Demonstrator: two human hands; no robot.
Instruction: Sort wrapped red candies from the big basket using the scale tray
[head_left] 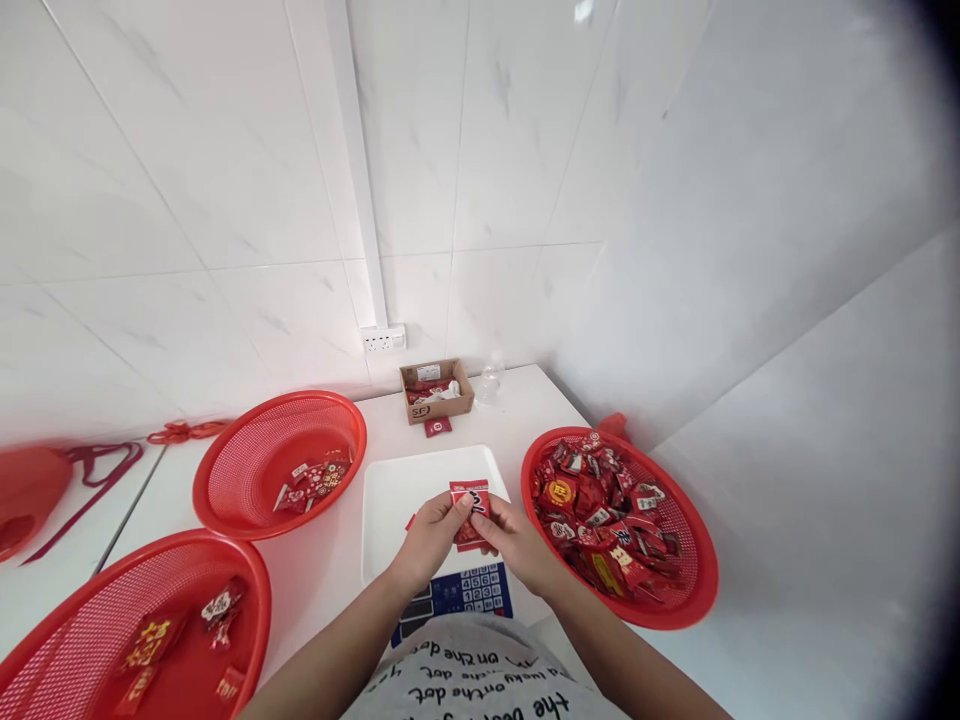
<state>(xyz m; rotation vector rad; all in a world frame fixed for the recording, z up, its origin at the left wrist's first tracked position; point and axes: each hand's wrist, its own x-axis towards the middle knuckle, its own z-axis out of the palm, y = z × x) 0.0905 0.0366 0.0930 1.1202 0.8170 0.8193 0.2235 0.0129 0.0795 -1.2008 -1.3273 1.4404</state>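
Together, the left hand (429,535) and right hand (514,535) pinch one red packet (470,538) with fingers nearly closed, at the frame's lower centre, over one white scale (427,472). Three red mesh baskets (694,530) show: two lower left, one lower right. One cardboard box (444,407) sits mid-frame, one loose packet (438,427) just before it.

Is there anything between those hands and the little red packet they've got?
Nothing visible is in the way: the left hand and the right hand both grip the red packet directly, thumbs on its front. The fingers behind it are mostly hidden.
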